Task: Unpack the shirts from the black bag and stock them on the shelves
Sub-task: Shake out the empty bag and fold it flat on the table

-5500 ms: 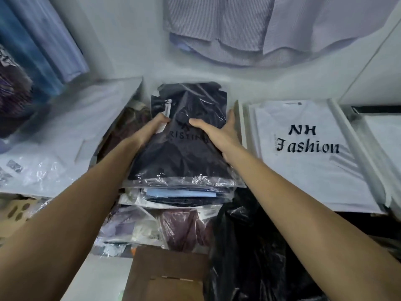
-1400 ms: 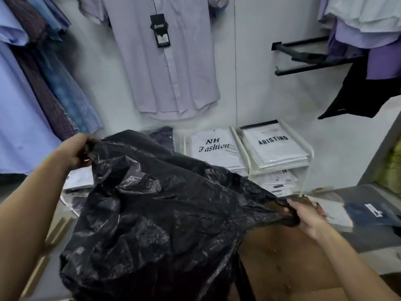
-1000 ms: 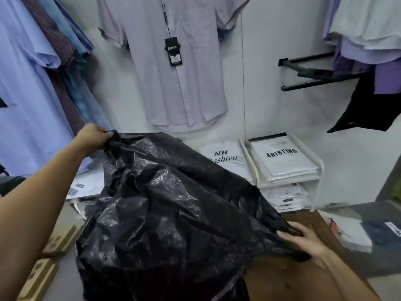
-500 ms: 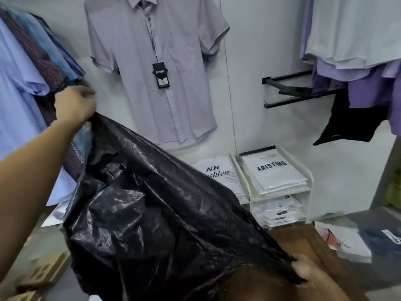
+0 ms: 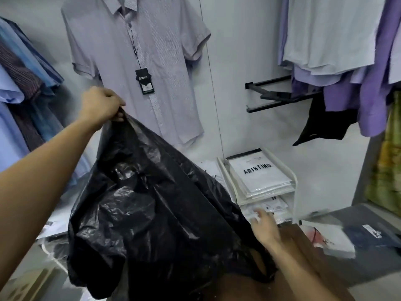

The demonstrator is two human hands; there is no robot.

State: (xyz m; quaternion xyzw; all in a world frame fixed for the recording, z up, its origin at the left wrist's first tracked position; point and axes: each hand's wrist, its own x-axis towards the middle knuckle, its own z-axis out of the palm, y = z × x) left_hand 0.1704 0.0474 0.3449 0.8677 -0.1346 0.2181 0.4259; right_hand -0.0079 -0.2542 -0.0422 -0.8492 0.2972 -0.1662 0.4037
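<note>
A large black plastic bag [image 5: 152, 213] hangs crumpled in front of me. My left hand [image 5: 101, 105] grips its top edge and holds it high. My right hand [image 5: 265, 227] is free of the bag, with blurred, spread fingers just right of the bag's lower side. Behind the bag a white shelf unit [image 5: 291, 177] holds a stack of packaged white shirts [image 5: 259, 177] marked ARISTINO, with more packs [image 5: 271, 206] on the level below. The neighbouring stack [image 5: 211, 170] is mostly hidden by the bag.
A pale striped shirt [image 5: 138, 51] with a black tag hangs on the wall. Blue shirts [image 5: 23, 88] hang at left, purple and white ones [image 5: 338, 51] at right above a black rail [image 5: 280, 98]. A brown box [image 5: 303, 257] lies below; packaged shirts [image 5: 351, 235] lie at right.
My left hand has lifted the bag's top edge higher and moved it rightward. My right hand has let go of the bag's lower corner and opened beside it.
</note>
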